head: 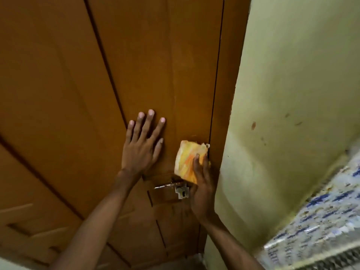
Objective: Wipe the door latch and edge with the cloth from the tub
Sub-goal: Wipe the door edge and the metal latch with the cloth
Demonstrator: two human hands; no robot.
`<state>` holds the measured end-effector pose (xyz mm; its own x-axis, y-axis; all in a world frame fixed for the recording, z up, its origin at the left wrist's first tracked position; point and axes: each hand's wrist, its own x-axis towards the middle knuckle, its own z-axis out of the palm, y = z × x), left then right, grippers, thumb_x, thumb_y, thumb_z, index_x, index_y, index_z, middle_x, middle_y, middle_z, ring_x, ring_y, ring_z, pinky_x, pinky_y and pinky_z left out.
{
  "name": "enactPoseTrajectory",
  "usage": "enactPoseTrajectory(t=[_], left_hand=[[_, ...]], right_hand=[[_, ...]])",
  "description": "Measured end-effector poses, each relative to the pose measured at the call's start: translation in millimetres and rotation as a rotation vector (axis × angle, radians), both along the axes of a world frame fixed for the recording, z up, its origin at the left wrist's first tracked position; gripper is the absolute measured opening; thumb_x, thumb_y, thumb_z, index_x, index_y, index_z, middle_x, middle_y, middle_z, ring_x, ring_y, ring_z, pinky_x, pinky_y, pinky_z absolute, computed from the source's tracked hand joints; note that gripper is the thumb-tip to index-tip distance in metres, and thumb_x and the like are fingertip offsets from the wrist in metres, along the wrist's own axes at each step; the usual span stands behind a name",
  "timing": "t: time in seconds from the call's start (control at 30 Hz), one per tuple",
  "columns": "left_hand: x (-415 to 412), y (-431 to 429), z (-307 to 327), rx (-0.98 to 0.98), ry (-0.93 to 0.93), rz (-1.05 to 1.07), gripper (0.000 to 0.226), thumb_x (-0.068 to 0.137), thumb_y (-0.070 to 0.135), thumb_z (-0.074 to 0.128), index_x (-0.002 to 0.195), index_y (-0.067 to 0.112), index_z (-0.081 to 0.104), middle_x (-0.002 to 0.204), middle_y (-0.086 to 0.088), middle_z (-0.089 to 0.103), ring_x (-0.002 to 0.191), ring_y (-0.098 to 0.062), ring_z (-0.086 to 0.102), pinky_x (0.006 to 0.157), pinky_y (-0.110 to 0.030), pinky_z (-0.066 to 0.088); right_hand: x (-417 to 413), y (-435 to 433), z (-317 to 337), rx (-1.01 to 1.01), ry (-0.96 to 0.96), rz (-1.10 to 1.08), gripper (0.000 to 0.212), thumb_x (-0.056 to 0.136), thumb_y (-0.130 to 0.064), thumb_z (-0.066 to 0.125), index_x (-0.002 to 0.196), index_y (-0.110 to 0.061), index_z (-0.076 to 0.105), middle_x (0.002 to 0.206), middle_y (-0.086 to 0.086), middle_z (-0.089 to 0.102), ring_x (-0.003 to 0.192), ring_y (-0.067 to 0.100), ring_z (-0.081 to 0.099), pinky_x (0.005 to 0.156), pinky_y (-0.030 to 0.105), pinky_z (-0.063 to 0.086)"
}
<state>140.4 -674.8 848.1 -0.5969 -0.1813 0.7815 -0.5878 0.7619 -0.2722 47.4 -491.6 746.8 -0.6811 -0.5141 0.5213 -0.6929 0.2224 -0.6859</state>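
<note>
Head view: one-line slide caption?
Right hand presses yellow cloth to door edge above latch; left hand braces flat.

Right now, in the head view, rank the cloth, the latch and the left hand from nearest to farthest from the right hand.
1. cloth: held in the right hand, against the door edge.
2. latch: just left of the right hand, below the cloth.
3. left hand: farther left and higher, flat on the door.
</note>
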Motion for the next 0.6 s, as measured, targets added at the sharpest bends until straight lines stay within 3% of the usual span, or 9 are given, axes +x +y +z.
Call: enactPoseTrajectory(t=[0.07,0.13,0.23,0.33,0.47,0.53,0.6], left_hand=[[-3.7,-8.1,-6.6,-0.072,0.034,-0.012,0.060,0.104,0.044,0.046,0.158,0.024,0.031,0.165,-0.010,0.014,0.153,-0.026,0.009,0.125,-0.044,0.004],[-7.1,-13.1,-11.4,-0.131,0.063,-0.018,0.062,0.103,0.045,0.045,0.159,0.024,0.029,0.164,-0.009,0.014,0.154,-0.025,0.005,0.125,-0.044,0.002],[-9.0,-19.2,-16.2,-0.173,0.088,-0.039,0.064,0.102,0.047,0.045,0.159,0.025,0.027,0.164,-0.008,0.015,0.154,-0.025,0.002,0.124,-0.045,0.005],[-9.0,-19.8,-17.6,-0.180,0.108,-0.067,0.064,0.102,0.047,0.046,0.160,0.025,0.027,0.164,-0.008,0.015,0.154,-0.025,0.002,0.123,-0.046,0.009],[-8.4,-20.2,-18.5,-0.171,0.119,-0.088,0.064,0.103,0.047,0.045,0.160,0.024,0.026,0.165,-0.008,0.013,0.154,-0.025,0.001,0.123,-0.046,0.009],[-8.3,-20.4,-19.1,-0.180,0.126,-0.092,0.064,0.103,0.047,0.045,0.160,0.024,0.026,0.164,-0.008,0.014,0.154,-0.025,0.001,0.123,-0.046,0.010],[-8.4,-21.0,-19.0,-0.186,0.133,-0.097,0.064,0.103,0.047,0.045,0.160,0.025,0.027,0.164,-0.008,0.016,0.154,-0.025,0.001,0.122,-0.046,0.011]], right_hand=[[6.1,5.8,-25.2,0.026,-0.045,-0.001,0.073,0.089,0.003,0.059,0.151,-0.025,0.032,0.164,-0.005,0.014,0.147,-0.009,0.004,0.108,0.038,0.045],[10.0,8.6,-30.5,-0.027,-0.055,0.008,0.060,0.094,-0.010,0.055,0.149,-0.024,0.037,0.162,-0.007,0.020,0.147,-0.005,0.012,0.112,0.035,0.040],[5.5,-1.1,-0.3,-0.125,-0.040,-0.049,0.071,0.087,0.007,0.056,0.148,-0.024,0.039,0.160,0.000,0.028,0.147,0.016,0.027,0.110,0.028,0.042],[0.1,-9.0,14.1,-0.158,-0.030,-0.112,0.079,0.078,0.021,0.051,0.147,-0.017,0.042,0.158,0.004,0.033,0.145,0.020,0.033,0.103,0.011,0.042],[12.9,-5.5,-25.6,-0.163,-0.084,-0.127,0.060,0.084,0.011,0.062,0.140,-0.008,0.052,0.151,0.006,0.042,0.140,0.024,0.041,0.107,0.038,0.045],[11.0,-6.4,-20.6,-0.211,-0.087,-0.135,0.055,0.085,0.007,0.065,0.137,-0.006,0.055,0.148,0.008,0.047,0.137,0.022,0.045,0.108,0.033,0.045],[3.3,-11.0,7.3,-0.268,-0.089,-0.160,0.057,0.083,0.014,0.061,0.136,-0.005,0.055,0.146,0.012,0.049,0.134,0.022,0.048,0.107,0.020,0.043]])
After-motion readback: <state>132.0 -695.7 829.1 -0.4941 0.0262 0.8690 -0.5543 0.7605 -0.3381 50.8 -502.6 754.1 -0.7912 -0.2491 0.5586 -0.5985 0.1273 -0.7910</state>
